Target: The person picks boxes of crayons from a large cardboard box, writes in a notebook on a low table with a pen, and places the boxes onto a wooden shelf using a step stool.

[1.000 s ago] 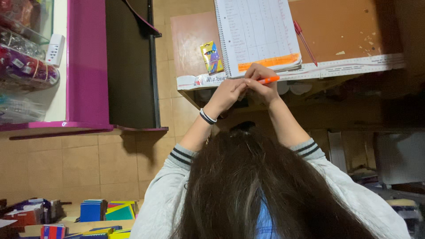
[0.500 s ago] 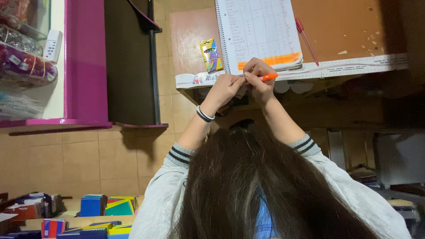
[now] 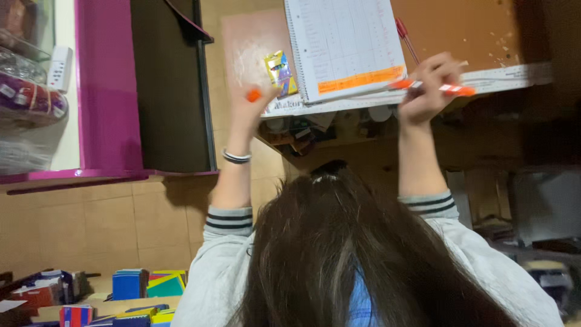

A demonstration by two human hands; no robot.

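Orange pen (image 3: 433, 86) lies crosswise in the right hand (image 3: 426, 82), right of centre in the upper part of the frame, just below the edge of a spiral notebook (image 3: 342, 42) with ruled columns and an orange strip along its lower edge. The right hand's fingers are curled tight around the pen's barrel, which sticks out on both sides of the fist. Well apart from it, left of centre, the left hand (image 3: 253, 100) is closed around a small orange cap (image 3: 253, 95), with only the cap's end showing above the fingers. A banded bracelet (image 3: 236, 157) sits on the left wrist. Between the hands, a small yellow and blue packet (image 3: 279, 71) lies beside the notebook on the brown desk (image 3: 472, 30). A red pen (image 3: 405, 36) rests just right of the notebook. Long dark hair (image 3: 357, 254) fills the lower middle of the frame.
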